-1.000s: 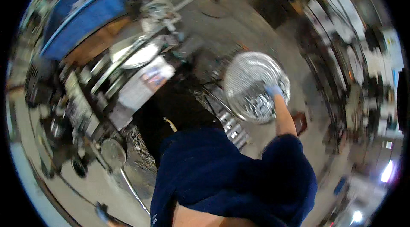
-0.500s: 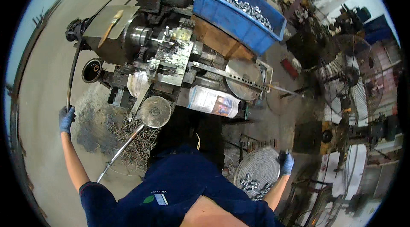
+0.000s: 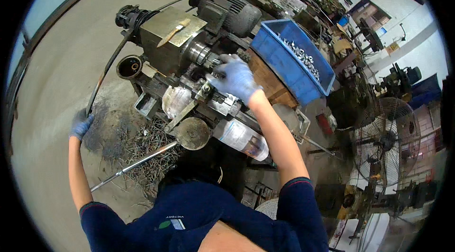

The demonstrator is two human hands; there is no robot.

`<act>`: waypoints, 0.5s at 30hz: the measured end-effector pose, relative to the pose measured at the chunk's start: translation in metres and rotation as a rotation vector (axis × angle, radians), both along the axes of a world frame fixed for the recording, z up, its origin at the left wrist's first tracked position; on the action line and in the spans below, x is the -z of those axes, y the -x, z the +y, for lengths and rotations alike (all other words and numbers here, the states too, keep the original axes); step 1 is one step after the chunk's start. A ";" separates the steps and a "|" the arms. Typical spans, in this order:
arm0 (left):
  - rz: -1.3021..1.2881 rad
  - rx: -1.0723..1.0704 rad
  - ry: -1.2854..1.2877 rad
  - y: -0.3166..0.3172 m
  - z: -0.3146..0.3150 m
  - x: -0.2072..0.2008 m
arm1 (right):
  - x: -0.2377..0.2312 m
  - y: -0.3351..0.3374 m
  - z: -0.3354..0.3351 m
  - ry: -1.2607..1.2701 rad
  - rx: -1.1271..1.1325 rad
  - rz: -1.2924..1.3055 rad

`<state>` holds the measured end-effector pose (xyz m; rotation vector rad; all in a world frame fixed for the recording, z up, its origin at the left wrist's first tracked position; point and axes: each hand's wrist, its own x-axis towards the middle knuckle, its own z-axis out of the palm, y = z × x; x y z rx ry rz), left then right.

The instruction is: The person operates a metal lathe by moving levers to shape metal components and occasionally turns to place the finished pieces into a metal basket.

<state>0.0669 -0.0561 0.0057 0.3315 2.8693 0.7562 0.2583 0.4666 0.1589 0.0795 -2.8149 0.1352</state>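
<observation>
My left hand (image 3: 82, 124), in a blue-grey glove, is closed round the lower end of a long dark lever (image 3: 105, 74) that runs up to the lathe-like machine's headstock (image 3: 173, 34). My right hand (image 3: 236, 79), gloved alike and slightly blurred, reaches over the tool slide to the front of the round steel chuck (image 3: 199, 52). Its fingers are bent together there; what they pinch, if anything, is hidden. Below the slide, a round metal disc (image 3: 192, 133) sits by a long steel bar handle (image 3: 142, 161).
A blue bin (image 3: 289, 62) of small metal parts stands right of the machine. A brush (image 3: 173, 33) lies on the headstock. Metal shavings (image 3: 147, 152) cover the floor at lower left. A large fan (image 3: 386, 140) stands at right; an electric motor (image 3: 230, 13) sits behind.
My right hand has moved from beside the round basket at lower right up to the chuck. The left hand stays on the lever. The view has shifted, with the machine now farther right.
</observation>
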 end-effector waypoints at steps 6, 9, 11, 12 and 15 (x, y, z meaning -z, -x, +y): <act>0.176 -0.070 0.195 -0.033 -0.010 -0.001 | 0.044 0.083 0.000 -0.330 0.091 -0.338; 0.282 -0.101 0.192 -0.031 -0.022 0.017 | 0.045 0.093 -0.002 -0.340 0.108 -0.397; 0.178 -0.110 0.247 -0.026 -0.022 0.014 | 0.047 0.097 -0.007 -0.244 0.144 -0.397; 0.130 -0.112 0.275 -0.024 -0.018 0.009 | 0.043 0.098 -0.010 -0.182 0.184 -0.395; 0.201 -0.137 0.290 -0.036 -0.020 0.006 | 0.018 0.106 -0.031 0.268 0.335 -0.345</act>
